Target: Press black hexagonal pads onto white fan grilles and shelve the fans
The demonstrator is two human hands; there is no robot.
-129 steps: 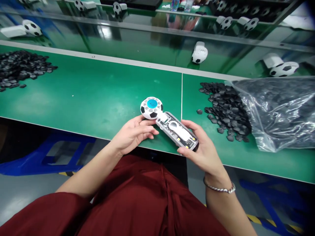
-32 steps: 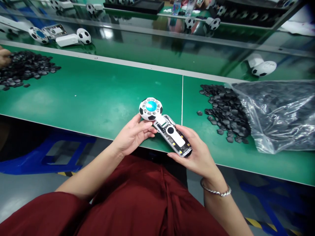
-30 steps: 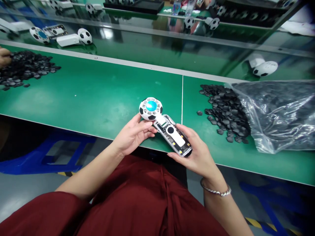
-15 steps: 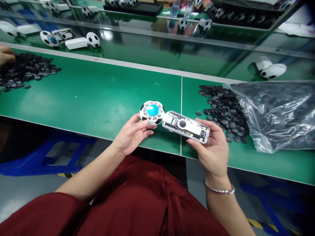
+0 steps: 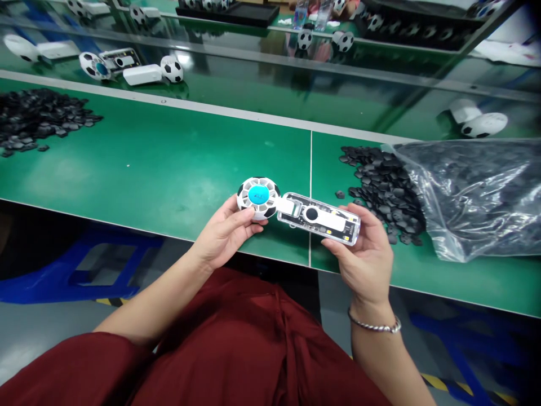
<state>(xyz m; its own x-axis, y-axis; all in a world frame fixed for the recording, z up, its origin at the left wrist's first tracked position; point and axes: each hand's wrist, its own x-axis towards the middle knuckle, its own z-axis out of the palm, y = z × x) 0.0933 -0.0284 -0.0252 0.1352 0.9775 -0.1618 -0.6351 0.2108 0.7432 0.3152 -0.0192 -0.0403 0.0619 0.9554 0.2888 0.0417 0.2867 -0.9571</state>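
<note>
Head view: versus a second ago, ball-headed device [image 5: 286, 206] swung from slanting toward the wearer to nearly level. It's left of plastic bag [image 5: 482, 197], above the table's near edge. Blue disc in the head, clear case, circuit board showing, white strip, black dot. Left hand [image 5: 224, 232] closed, pinching head's lower rim; right hand [image 5: 367, 256] closed around case end.

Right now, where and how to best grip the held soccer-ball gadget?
Likely the outer end of its clear body, from the right, thumb and fingers on opposite long edges, as the right hand does. The body is long and straight-sided, lying nearly crosswise; the ball head is round, so probably less secure.
</note>
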